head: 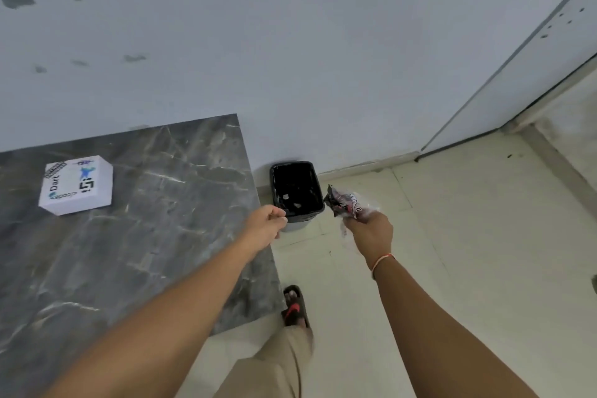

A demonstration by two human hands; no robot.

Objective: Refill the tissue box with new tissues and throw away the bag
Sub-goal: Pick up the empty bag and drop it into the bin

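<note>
My right hand (pixel 368 233) grips a crumpled plastic bag (pixel 347 203) with red and black print, held just right of a black waste bin (pixel 318 200). The bin stands on the floor against the wall, open at the top, with a few pale scraps inside. My left hand (pixel 266 223) hovers over the table corner beside the bin's left rim, fingers curled closed with nothing in them. A white tissue box (pixel 76 184) with printed logos sits on the dark marble table (pixel 145 220), far to the left.
A pale wall (pixel 290 58) runs behind the table and bin. A white door or panel (pixel 533 74) stands at the right. Light floor tiles (pixel 468 252) spread right of the bin. My foot in a sandal (pixel 295 307) stands by the table's edge.
</note>
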